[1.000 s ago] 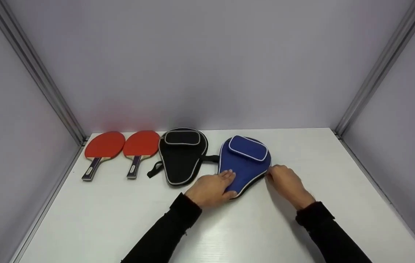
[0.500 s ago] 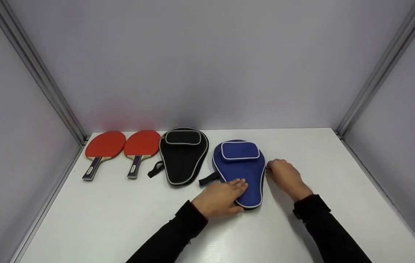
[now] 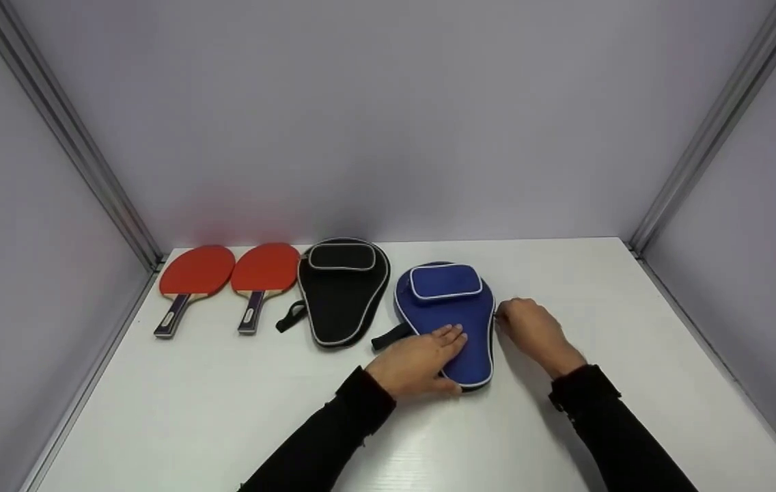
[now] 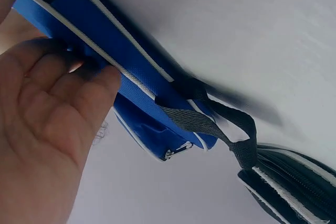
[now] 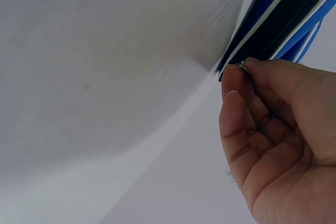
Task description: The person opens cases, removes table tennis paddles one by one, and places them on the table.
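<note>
A blue table tennis paddle case (image 3: 460,321) with white piping and a front pocket lies on the table, its narrow end toward me. My left hand (image 3: 419,361) rests with extended fingers on its lower left part. At the case's right edge my right hand (image 3: 535,335) pinches the zipper pull (image 5: 243,66) between thumb and index finger; the dark zipper band (image 5: 286,19) runs away from it in the right wrist view. A black strap loop (image 4: 210,119) sticks out from the case's left side.
Left of the blue case lies a black paddle case (image 3: 340,301) with its own strap. Two red paddles, one (image 3: 266,268) beside the black case and one (image 3: 197,272) farther left, lie handles toward me. Grey-white walls enclose the white table (image 3: 210,410).
The blue case has turned upright and slid toward me, its strap coming away from the black case. My left hand shifted right with it; my right hand stayed at the case's edge.
</note>
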Tool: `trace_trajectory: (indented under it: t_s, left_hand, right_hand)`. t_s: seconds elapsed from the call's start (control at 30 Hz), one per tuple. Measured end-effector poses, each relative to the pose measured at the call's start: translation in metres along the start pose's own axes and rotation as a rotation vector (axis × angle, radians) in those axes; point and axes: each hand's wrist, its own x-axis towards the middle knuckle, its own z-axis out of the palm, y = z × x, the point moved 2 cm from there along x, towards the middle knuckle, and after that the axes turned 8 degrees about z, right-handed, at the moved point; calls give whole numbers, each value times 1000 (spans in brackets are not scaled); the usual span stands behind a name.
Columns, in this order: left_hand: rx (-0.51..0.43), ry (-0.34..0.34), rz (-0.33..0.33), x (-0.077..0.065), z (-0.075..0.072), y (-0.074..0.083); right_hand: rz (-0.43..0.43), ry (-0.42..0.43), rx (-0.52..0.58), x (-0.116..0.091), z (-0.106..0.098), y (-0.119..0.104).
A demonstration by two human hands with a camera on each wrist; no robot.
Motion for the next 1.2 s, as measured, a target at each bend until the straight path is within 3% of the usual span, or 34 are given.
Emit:
trace_trajectory:
  t_s: [0.23, 1.2]
  left_hand:
    - [-63, -10, -45, 2, 1, -3]
    - [-17, 43, -107, 24, 0, -14]
  right_hand:
    - [-28, 10, 19, -4, -2, -2]
    - [-77, -26, 27, -20, -8, -11]
